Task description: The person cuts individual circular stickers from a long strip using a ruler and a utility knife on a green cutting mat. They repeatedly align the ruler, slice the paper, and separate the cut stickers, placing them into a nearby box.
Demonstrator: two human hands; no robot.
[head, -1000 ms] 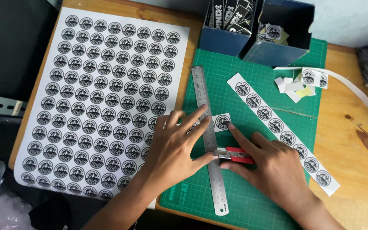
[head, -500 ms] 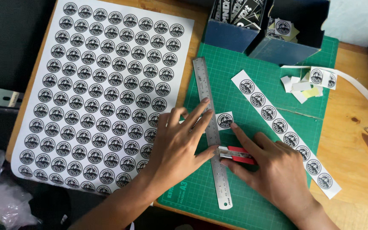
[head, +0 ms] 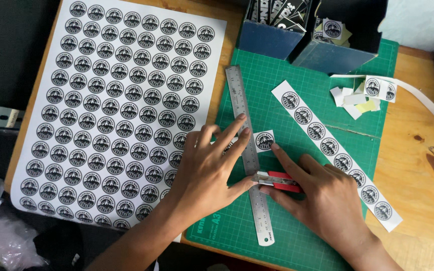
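- Hiding part of the large white sheet of round black-and-white stickers, the left hand is lying open and flat, fingers spread, pressing the long steel ruler onto the green gridded cutting mat.
- Gripping a red-handled utility knife, the right hand is closing around it; the blade tip is sitting against the ruler's edge and is too small to make out, while the index finger is reaching to a single cut square sticker just beside the ruler.
- Lying diagonally on the mat, a white strip of round stickers is partly tucked under the right hand.
- Standing at the mat's top edge, two dark blue open cardboard boxes are being cut off by the frame; they are holding dark printed cards and a few cut stickers.
- Small paper offcuts are resting near the boxes.
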